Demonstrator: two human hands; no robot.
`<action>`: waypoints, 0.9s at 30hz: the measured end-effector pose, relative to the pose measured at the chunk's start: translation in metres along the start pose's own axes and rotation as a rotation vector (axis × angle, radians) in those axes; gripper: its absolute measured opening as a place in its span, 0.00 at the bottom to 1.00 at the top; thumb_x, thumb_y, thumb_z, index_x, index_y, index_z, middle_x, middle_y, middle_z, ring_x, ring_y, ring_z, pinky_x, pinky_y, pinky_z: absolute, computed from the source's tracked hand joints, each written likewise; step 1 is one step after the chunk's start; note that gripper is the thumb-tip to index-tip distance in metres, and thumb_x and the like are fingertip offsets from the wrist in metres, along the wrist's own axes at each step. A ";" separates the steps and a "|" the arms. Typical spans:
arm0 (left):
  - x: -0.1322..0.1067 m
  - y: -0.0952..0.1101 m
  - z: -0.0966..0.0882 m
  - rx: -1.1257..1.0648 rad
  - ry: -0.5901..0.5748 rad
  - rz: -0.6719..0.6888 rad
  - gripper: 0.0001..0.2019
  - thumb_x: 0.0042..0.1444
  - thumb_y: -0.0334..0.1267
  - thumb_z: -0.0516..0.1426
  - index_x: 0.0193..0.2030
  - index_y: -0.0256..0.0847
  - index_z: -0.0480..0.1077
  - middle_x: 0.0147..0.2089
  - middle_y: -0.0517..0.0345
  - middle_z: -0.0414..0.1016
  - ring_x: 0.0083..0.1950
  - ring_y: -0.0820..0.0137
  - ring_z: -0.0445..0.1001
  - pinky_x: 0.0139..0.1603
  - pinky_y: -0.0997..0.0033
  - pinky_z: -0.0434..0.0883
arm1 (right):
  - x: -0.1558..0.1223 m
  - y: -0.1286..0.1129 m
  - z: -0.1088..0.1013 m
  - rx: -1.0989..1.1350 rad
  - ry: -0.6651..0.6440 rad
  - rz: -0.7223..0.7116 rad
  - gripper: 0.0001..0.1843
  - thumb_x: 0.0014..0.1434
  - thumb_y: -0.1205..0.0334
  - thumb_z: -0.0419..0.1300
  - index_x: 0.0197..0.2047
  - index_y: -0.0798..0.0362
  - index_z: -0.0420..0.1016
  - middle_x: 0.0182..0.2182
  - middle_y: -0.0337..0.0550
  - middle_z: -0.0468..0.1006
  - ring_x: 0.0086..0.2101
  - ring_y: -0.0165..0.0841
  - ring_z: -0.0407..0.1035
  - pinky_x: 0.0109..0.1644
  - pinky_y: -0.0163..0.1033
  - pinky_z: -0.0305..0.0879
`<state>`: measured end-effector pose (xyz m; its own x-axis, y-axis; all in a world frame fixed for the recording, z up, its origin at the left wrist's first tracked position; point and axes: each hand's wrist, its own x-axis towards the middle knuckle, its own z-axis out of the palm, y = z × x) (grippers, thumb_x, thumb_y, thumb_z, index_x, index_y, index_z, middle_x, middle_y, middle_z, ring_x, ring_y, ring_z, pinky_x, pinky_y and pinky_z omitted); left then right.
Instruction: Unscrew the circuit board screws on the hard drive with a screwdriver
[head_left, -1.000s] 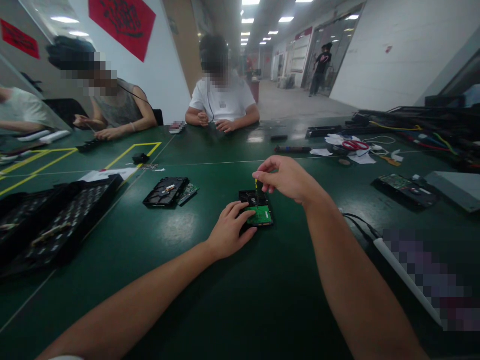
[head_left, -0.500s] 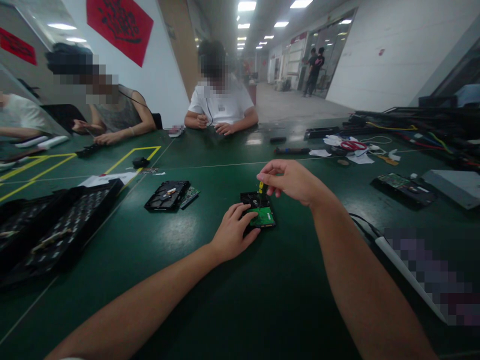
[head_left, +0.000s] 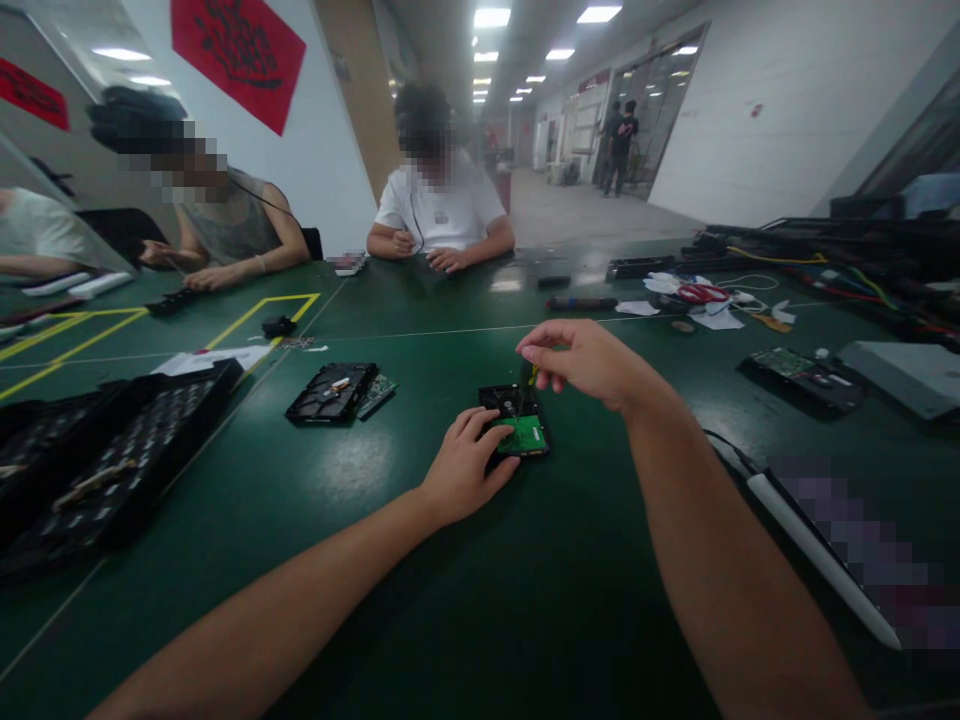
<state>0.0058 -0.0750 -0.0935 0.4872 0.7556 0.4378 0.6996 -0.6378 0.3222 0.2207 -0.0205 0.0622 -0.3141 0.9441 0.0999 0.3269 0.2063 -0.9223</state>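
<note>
A hard drive lies on the green table in front of me, its green circuit board facing up. My left hand steadies it, fingers over its left side and thumb along the near edge, hiding part of the board. Above the drive, my right hand pinches a black and yellow screwdriver by its handle. The screwdriver stands nearly upright with its shaft pointing down at the drive. Its tip is too small to make out.
Left lie another hard drive, a loose circuit board and an open black case. On the right are a third drive, a grey box and a cable pile. Co-workers sit across the table.
The screwdriver handle has turned in my right fingers, and less of its yellow shows. My left hand stays on the hard drive. The whole view has shifted slightly.
</note>
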 end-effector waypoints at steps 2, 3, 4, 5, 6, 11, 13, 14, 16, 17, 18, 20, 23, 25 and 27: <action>0.000 0.000 0.001 -0.004 0.004 -0.002 0.21 0.67 0.46 0.61 0.65 0.45 0.70 0.67 0.43 0.68 0.72 0.47 0.62 0.70 0.36 0.68 | 0.001 0.001 0.001 0.029 0.003 0.015 0.04 0.67 0.67 0.64 0.41 0.55 0.82 0.26 0.40 0.80 0.24 0.28 0.74 0.28 0.32 0.71; 0.000 0.000 0.001 -0.004 0.006 -0.003 0.21 0.67 0.46 0.61 0.64 0.46 0.70 0.67 0.43 0.68 0.72 0.47 0.62 0.70 0.36 0.68 | 0.001 0.002 0.000 0.028 0.003 0.006 0.05 0.67 0.65 0.64 0.41 0.55 0.82 0.26 0.40 0.80 0.25 0.28 0.74 0.29 0.32 0.71; 0.000 0.000 0.001 -0.004 0.009 -0.004 0.21 0.67 0.46 0.61 0.64 0.46 0.70 0.67 0.43 0.68 0.72 0.47 0.62 0.70 0.36 0.68 | 0.002 0.003 0.000 0.012 -0.003 -0.012 0.05 0.67 0.63 0.65 0.40 0.54 0.82 0.27 0.40 0.80 0.25 0.28 0.73 0.29 0.32 0.70; 0.000 0.000 0.001 -0.004 0.011 -0.003 0.21 0.67 0.46 0.61 0.64 0.46 0.70 0.67 0.43 0.68 0.72 0.47 0.62 0.69 0.36 0.69 | 0.002 0.004 -0.001 -0.016 -0.012 -0.037 0.07 0.66 0.60 0.67 0.39 0.54 0.83 0.28 0.40 0.80 0.25 0.28 0.73 0.28 0.31 0.69; 0.000 0.000 0.001 -0.004 0.013 -0.001 0.21 0.67 0.46 0.61 0.64 0.46 0.70 0.67 0.44 0.69 0.72 0.47 0.63 0.69 0.35 0.69 | 0.002 0.005 -0.001 -0.045 -0.022 -0.060 0.07 0.65 0.59 0.68 0.38 0.54 0.83 0.29 0.41 0.81 0.25 0.27 0.72 0.26 0.30 0.67; 0.001 0.001 0.000 -0.004 0.012 0.001 0.20 0.67 0.45 0.61 0.64 0.45 0.71 0.66 0.43 0.69 0.71 0.47 0.63 0.70 0.37 0.68 | 0.001 0.003 -0.002 -0.065 -0.011 -0.035 0.07 0.61 0.64 0.71 0.41 0.55 0.80 0.34 0.44 0.83 0.23 0.26 0.71 0.22 0.30 0.64; 0.001 0.001 -0.001 -0.006 0.014 0.000 0.20 0.67 0.45 0.61 0.63 0.45 0.71 0.66 0.43 0.69 0.71 0.47 0.63 0.70 0.37 0.69 | 0.000 0.002 -0.001 -0.043 -0.005 -0.023 0.06 0.60 0.65 0.71 0.39 0.56 0.79 0.32 0.44 0.82 0.24 0.27 0.72 0.24 0.31 0.68; 0.002 0.001 -0.001 -0.007 0.016 0.000 0.20 0.67 0.45 0.62 0.63 0.45 0.71 0.66 0.43 0.69 0.71 0.48 0.63 0.70 0.37 0.69 | 0.000 0.002 0.000 -0.037 -0.004 -0.032 0.05 0.60 0.66 0.70 0.38 0.56 0.79 0.32 0.43 0.82 0.24 0.27 0.73 0.25 0.31 0.69; 0.002 0.002 -0.001 -0.010 0.017 0.004 0.20 0.67 0.45 0.62 0.63 0.45 0.71 0.66 0.43 0.69 0.71 0.47 0.64 0.70 0.36 0.69 | 0.000 0.002 0.001 -0.038 -0.009 -0.063 0.03 0.60 0.66 0.70 0.37 0.55 0.81 0.33 0.42 0.82 0.25 0.26 0.72 0.26 0.30 0.69; 0.002 0.002 -0.001 -0.011 0.017 0.006 0.20 0.67 0.45 0.61 0.64 0.45 0.70 0.66 0.43 0.69 0.71 0.47 0.64 0.69 0.36 0.69 | 0.000 0.002 0.001 -0.040 -0.016 -0.074 0.02 0.61 0.66 0.70 0.38 0.55 0.81 0.33 0.42 0.82 0.25 0.25 0.71 0.25 0.30 0.67; 0.002 0.002 -0.001 -0.012 0.017 0.007 0.20 0.67 0.45 0.61 0.64 0.46 0.70 0.66 0.43 0.69 0.71 0.47 0.64 0.69 0.36 0.69 | 0.000 0.002 0.002 -0.038 -0.027 -0.079 0.02 0.61 0.66 0.69 0.38 0.54 0.82 0.32 0.41 0.82 0.24 0.25 0.70 0.24 0.29 0.66; 0.002 0.002 -0.001 -0.017 0.019 0.009 0.20 0.67 0.45 0.61 0.64 0.46 0.70 0.66 0.43 0.69 0.71 0.47 0.64 0.69 0.36 0.69 | 0.000 0.003 0.003 -0.012 -0.055 -0.073 0.01 0.62 0.67 0.68 0.39 0.54 0.82 0.31 0.41 0.81 0.24 0.26 0.71 0.23 0.30 0.67; 0.002 0.001 0.000 -0.013 0.020 0.010 0.20 0.67 0.45 0.61 0.63 0.46 0.70 0.66 0.43 0.69 0.71 0.48 0.64 0.69 0.37 0.69 | 0.002 0.004 0.006 0.032 -0.065 -0.054 0.02 0.65 0.66 0.66 0.39 0.54 0.81 0.28 0.40 0.80 0.25 0.28 0.74 0.28 0.32 0.72; 0.002 0.001 0.000 -0.001 0.016 0.007 0.20 0.67 0.45 0.61 0.63 0.45 0.70 0.66 0.43 0.69 0.71 0.48 0.63 0.69 0.38 0.69 | 0.003 0.004 0.007 0.020 -0.057 -0.049 0.05 0.68 0.65 0.63 0.39 0.54 0.81 0.27 0.39 0.78 0.25 0.28 0.74 0.28 0.31 0.72; 0.001 0.000 0.001 0.006 0.010 0.006 0.20 0.68 0.46 0.61 0.64 0.44 0.70 0.66 0.42 0.68 0.71 0.48 0.63 0.70 0.38 0.68 | 0.003 0.003 0.007 -0.023 -0.043 -0.055 0.07 0.69 0.65 0.62 0.39 0.54 0.81 0.27 0.39 0.78 0.25 0.27 0.73 0.24 0.29 0.68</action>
<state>0.0071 -0.0741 -0.0934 0.4861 0.7505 0.4477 0.7000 -0.6411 0.3146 0.2148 -0.0189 0.0574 -0.3702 0.9193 0.1335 0.3285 0.2640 -0.9069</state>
